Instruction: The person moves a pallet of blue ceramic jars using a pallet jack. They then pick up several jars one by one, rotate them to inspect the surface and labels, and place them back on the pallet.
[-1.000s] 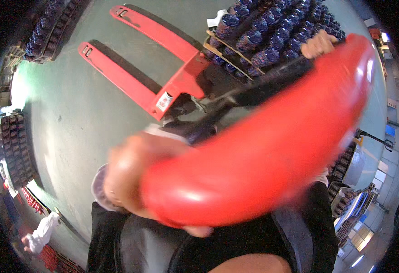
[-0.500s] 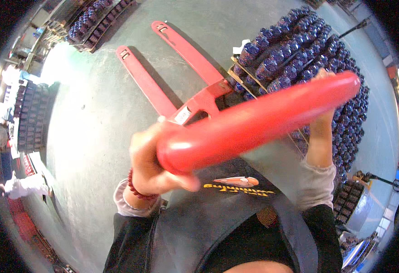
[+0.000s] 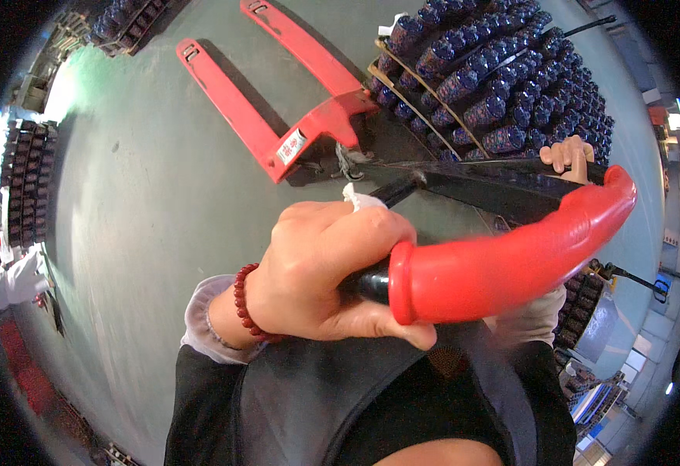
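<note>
A red pallet jack stands on the floor ahead of me, its two forks (image 3: 227, 105) pointing away to the far left. Its handle rises toward me, with a black frame (image 3: 503, 182) and a curved, glossy red grip (image 3: 503, 272). My left hand (image 3: 324, 268), a red bead bracelet at its wrist, is wrapped round the black bar at the left end of the red grip. A small white scrap (image 3: 363, 199) pokes up beside its fingers. At the far right side of the handle, my right hand (image 3: 569, 158) has its fingers curled over the black frame; its palm is hidden.
Strapped rows of dark blue bottles or jars (image 3: 495, 85) are stacked just right of the jack. More dark stacks (image 3: 33, 182) stand at the left, with another stack (image 3: 126, 27) at the far left. A person in white (image 3: 18, 279) is at the left rim.
The handle has swung and tilted, so its black frame now shows. My left hand has shifted right with it. The forks sit higher and further left in view.
</note>
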Action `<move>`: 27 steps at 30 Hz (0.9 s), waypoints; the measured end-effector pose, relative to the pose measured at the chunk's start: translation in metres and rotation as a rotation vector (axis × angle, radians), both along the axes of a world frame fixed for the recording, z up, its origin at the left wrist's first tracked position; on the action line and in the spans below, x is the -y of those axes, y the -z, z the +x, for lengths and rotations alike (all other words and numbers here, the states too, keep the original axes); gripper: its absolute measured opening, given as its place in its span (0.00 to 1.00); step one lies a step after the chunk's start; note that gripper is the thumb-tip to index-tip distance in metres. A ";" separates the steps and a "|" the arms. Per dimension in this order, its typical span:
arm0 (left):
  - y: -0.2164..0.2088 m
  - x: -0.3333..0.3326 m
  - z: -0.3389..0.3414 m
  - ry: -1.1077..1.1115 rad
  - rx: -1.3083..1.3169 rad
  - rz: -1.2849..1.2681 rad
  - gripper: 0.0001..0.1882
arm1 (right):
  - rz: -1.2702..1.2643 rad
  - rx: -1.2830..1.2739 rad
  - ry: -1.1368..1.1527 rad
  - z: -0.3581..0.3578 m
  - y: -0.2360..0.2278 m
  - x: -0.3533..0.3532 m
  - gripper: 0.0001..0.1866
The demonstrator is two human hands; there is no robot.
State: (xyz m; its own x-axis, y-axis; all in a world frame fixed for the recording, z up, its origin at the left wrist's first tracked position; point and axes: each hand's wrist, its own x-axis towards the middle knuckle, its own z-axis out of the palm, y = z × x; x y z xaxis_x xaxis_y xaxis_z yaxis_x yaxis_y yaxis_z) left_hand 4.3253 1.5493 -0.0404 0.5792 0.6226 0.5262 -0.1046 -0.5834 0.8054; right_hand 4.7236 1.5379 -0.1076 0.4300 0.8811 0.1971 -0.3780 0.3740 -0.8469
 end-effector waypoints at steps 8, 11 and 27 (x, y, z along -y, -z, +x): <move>0.014 0.084 0.030 -0.111 0.022 0.030 0.32 | -0.089 0.063 -0.061 0.032 0.001 0.052 0.11; 0.021 0.126 0.046 -0.207 0.048 0.042 0.33 | -0.091 0.145 -0.021 0.030 -0.001 0.062 0.12; 0.022 0.191 0.074 -0.427 0.102 -0.017 0.29 | 0.052 0.135 -0.255 0.049 0.007 0.055 0.07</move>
